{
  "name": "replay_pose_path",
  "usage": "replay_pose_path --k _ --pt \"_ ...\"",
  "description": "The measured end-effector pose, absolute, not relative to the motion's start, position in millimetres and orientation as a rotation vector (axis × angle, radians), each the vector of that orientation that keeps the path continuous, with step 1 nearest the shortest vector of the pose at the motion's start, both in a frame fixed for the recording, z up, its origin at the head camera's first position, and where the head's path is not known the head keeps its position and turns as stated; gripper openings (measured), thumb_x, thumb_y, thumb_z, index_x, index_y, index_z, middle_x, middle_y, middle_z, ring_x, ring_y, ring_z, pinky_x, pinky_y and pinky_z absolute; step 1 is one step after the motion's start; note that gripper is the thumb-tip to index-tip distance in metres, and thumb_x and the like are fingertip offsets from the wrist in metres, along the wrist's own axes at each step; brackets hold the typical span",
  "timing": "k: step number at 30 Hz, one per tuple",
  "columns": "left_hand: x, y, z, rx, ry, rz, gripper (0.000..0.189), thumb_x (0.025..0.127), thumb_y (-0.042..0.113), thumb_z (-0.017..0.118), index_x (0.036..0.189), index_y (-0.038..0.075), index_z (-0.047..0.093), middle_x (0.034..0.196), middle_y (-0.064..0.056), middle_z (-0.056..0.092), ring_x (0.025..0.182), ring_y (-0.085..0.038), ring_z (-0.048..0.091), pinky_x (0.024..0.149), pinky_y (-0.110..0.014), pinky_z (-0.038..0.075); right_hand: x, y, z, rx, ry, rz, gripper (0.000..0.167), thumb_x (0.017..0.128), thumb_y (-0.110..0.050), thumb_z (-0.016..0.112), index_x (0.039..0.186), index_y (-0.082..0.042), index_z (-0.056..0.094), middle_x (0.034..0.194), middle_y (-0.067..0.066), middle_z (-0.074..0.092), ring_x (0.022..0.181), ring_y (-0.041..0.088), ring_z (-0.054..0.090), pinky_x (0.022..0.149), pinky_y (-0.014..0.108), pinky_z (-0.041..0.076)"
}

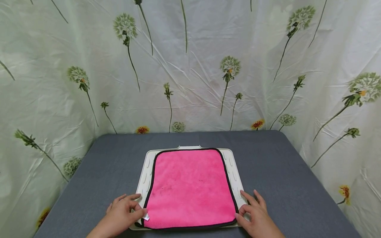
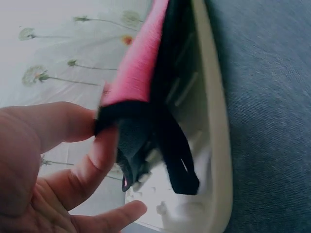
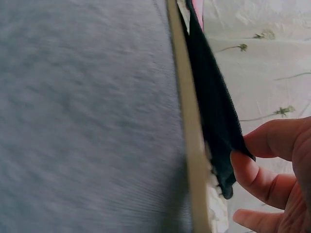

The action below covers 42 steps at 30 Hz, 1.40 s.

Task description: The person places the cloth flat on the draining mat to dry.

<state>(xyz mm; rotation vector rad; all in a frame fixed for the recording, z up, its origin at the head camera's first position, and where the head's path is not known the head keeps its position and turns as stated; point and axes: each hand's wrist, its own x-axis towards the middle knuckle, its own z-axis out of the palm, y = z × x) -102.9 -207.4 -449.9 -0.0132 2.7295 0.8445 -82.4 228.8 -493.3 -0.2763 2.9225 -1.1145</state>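
A pink cloth (image 1: 190, 188) with a black border lies spread over a white tray (image 1: 235, 172) with raised oval bumps. My left hand (image 1: 120, 213) pinches the cloth's near left corner between thumb and index finger, beside a small white tag (image 1: 146, 217). In the left wrist view that corner of the cloth (image 2: 138, 73) is lifted off the tray, and its dark underside shows. At the near right corner, my right hand (image 1: 257, 216) pinches the black edge. The right wrist view shows the cloth's dark side (image 3: 211, 97) raised above the tray's rim (image 3: 187, 111).
The tray stands near the front of a table with a dark grey-blue cover (image 1: 116, 165). A white curtain (image 1: 193, 66) printed with dandelions hangs behind the table and along both sides.
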Motion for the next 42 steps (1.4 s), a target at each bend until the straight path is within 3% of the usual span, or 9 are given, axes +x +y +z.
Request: replay_pose_path --k 4,10,13,23,32,42 --pt "-103.5 -209.8 -447.8 0.003 2.738 0.826 0.030 0.089 0.042 0.075 0.066 0.024 0.068 0.141 -0.012 0.065 0.142 -0.061 0.034 0.106 -0.083 0.024 -83.7 231.1 -487.8 -0.234 2.880 -1.133 0.030 0.086 -0.021 0.081 0.067 -0.027 0.057 0.146 0.022 0.056 0.142 0.060 0.021 0.104 0.080 0.031" --pt "-103.0 -202.7 -454.7 -0.150 2.698 0.817 0.027 0.084 0.036 0.079 0.066 0.019 0.069 0.149 -0.026 0.052 0.143 -0.066 0.014 0.105 -0.085 0.001 -80.8 227.7 -493.0 -0.305 2.909 -1.054 0.033 0.082 -0.021 0.083 0.064 -0.028 0.056 0.143 0.024 0.059 0.142 0.062 0.024 0.109 0.077 0.025" --pt "-101.6 -200.9 -457.5 -0.154 2.713 0.815 0.025 0.083 0.031 0.079 0.064 0.019 0.068 0.149 -0.028 0.050 0.143 -0.065 0.011 0.105 -0.084 -0.005 -79.8 226.1 -496.0 -0.297 2.925 -1.014 0.035 0.079 -0.021 0.085 0.062 -0.028 0.056 0.143 0.023 0.059 0.143 0.061 0.024 0.112 0.074 0.021" --pt "-99.1 -198.0 -467.5 -0.104 2.827 0.680 0.028 0.078 0.029 0.083 0.059 0.023 0.063 0.146 -0.025 0.052 0.142 -0.066 0.011 0.104 -0.084 -0.004 -79.4 221.9 -503.0 -0.386 3.066 -0.959 0.045 0.072 -0.019 0.088 0.057 -0.036 0.049 0.139 0.021 0.063 0.142 0.060 0.028 0.110 0.074 0.024" --pt "-96.0 -197.3 -473.1 -0.077 2.862 0.611 0.032 0.078 0.030 0.084 0.058 0.024 0.060 0.146 -0.022 0.053 0.141 -0.069 0.014 0.103 -0.087 0.000 -83.3 223.6 -500.6 -0.306 2.992 -0.849 0.041 0.071 -0.028 0.090 0.060 -0.034 0.051 0.145 0.023 0.057 0.145 0.060 0.022 0.114 0.074 0.020" --pt "-97.8 -196.9 -475.5 -0.085 2.869 0.541 0.032 0.079 0.033 0.084 0.059 0.025 0.061 0.147 -0.023 0.052 0.141 -0.069 0.014 0.102 -0.089 0.002 -85.2 225.8 -498.5 -0.235 3.029 -0.729 0.045 0.070 -0.041 0.091 0.069 -0.032 0.046 0.149 0.023 0.051 0.142 0.060 0.026 0.106 0.076 0.035"
